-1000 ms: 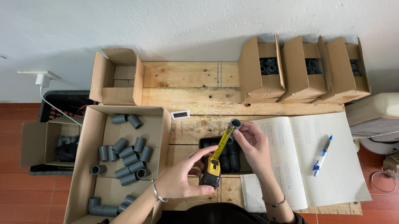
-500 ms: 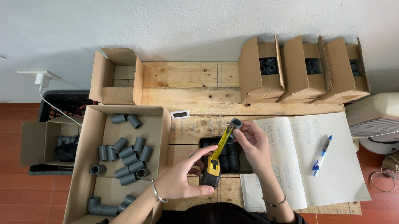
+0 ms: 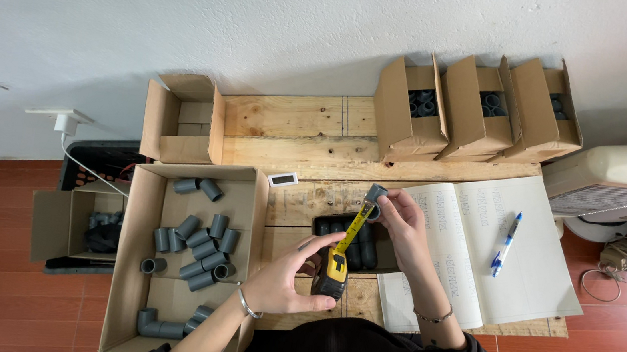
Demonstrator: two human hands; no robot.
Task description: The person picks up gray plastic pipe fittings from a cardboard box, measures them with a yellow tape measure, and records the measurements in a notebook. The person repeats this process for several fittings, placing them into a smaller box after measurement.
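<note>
The left hand (image 3: 285, 281) is gripping a yellow-and-black tape measure (image 3: 331, 274), its grip clamped around the case, near the front edge of the wooden bench (image 3: 296, 121). The yellow blade is stretching up and right to a grey pipe fitting (image 3: 374, 196), which the right hand (image 3: 402, 226) is pinching, fingers closed on it, above a black tray of fittings (image 3: 356, 248). To the left, an open cardboard box (image 3: 132, 257) is holding loose grey fittings. To the right, an open notebook (image 3: 482, 247) is carrying a blue pen (image 3: 506, 239).
</note>
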